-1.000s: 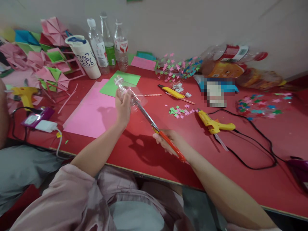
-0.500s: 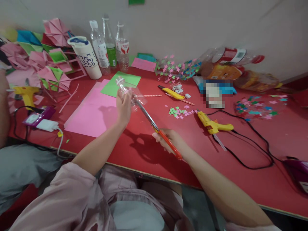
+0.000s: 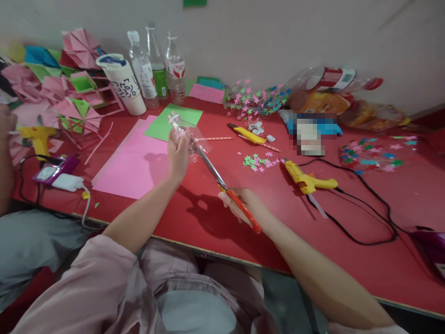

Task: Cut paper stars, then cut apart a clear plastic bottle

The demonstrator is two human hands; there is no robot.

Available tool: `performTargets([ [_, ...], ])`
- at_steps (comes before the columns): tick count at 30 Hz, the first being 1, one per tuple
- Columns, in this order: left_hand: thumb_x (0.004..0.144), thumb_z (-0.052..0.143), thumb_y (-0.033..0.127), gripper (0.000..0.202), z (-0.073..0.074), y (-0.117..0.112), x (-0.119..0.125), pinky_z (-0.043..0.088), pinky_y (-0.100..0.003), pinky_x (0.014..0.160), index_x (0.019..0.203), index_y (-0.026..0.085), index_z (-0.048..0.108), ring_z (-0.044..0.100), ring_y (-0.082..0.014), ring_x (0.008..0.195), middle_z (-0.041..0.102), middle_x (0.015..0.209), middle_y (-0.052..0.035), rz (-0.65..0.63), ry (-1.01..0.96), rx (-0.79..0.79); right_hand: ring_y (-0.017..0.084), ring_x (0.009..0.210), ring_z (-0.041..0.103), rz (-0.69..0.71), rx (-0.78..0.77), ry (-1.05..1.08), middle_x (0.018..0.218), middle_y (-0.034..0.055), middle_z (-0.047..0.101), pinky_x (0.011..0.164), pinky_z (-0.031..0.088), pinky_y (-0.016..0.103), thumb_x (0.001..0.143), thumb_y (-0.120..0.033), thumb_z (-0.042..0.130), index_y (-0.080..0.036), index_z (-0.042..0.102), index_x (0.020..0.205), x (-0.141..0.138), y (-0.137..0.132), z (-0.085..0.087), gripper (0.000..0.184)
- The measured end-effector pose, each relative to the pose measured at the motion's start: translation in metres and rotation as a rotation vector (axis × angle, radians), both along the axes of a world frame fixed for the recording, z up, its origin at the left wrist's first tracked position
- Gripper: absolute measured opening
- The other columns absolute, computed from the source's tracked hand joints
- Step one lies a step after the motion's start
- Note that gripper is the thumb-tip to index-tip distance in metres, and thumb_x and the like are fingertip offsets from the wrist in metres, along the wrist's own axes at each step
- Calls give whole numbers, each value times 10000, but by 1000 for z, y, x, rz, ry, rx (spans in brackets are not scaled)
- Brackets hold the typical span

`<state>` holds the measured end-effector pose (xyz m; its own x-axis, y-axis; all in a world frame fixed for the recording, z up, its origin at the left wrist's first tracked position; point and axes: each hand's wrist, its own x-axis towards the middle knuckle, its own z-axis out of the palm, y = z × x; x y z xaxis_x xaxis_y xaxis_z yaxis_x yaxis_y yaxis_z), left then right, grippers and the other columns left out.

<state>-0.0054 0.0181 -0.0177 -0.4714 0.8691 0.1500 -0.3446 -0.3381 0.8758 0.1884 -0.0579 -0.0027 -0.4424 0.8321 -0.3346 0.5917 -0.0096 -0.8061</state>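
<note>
My left hand is closed around the cut top of a clear plastic bottle, its neck pointing up and away to the left. In my right hand is a pair of scissors with red handles. The long blades reach up-left to the lower edge of the bottle piece; whether they are cutting into it I cannot tell. Beneath my left forearm lies pink paper, and a green sheet is behind the bottle piece.
Star cutouts, a yellow cutter and a yellow glue gun with a black cord are on the red table. Bottles and a tumbler stand at the back. Another person's hand is at far left, near a second glue gun.
My hands, the bottle piece and the scissors stay almost in place, with the whole view shifting slightly. At far left, the other person's hand has come into view.
</note>
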Motion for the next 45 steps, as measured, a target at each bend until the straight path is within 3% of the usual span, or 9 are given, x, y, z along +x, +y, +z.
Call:
performTargets([
  [6,812,609,289,150,0,0,-2,420,-229,527,919,233,520,515,-71,533,527,678,46,27,23,-22,104,365,393,-17,52,-50,412,-49,365,414,271,248,776,-715,494,-218,425,586,-4,-1,-2,536],
  [13,799,643,302,192,1,0,-1,400,-199,497,927,235,516,516,-58,532,547,660,53,17,-17,13,105,368,410,8,-3,-6,422,-63,366,417,305,241,730,-739,517,-214,438,606,-2,0,0,544],
  [18,763,669,306,247,-2,-2,3,404,-201,480,930,233,503,532,-64,517,543,633,64,-48,-15,52,102,400,436,46,-4,-4,461,-58,406,437,331,235,796,-685,473,-204,473,650,0,-1,2,503],
  [23,746,678,320,264,-1,-3,5,395,-202,469,923,240,499,534,-69,528,554,642,54,-54,-23,27,95,374,423,-19,-68,53,450,-71,376,409,314,229,757,-695,523,-214,437,631,-3,-3,3,505],
  [29,760,656,315,250,-3,-2,3,395,-207,487,940,241,499,542,-69,531,561,657,54,-39,-9,2,86,350,372,-54,-49,40,411,-75,330,382,273,230,709,-742,534,-226,385,580,-6,-2,4,553],
  [39,750,673,329,277,-6,-1,4,439,-220,536,946,234,503,550,-77,547,557,648,55,-40,49,67,93,369,409,10,-70,39,433,-75,374,412,347,234,740,-701,534,-212,453,651,-1,0,2,504],
  [45,749,685,351,288,-7,-3,7,465,-228,572,950,229,519,578,-88,598,555,683,40,-46,62,78,87,358,393,-42,-81,96,443,-81,359,406,329,236,757,-691,532,-218,428,648,-3,-3,3,497],
])
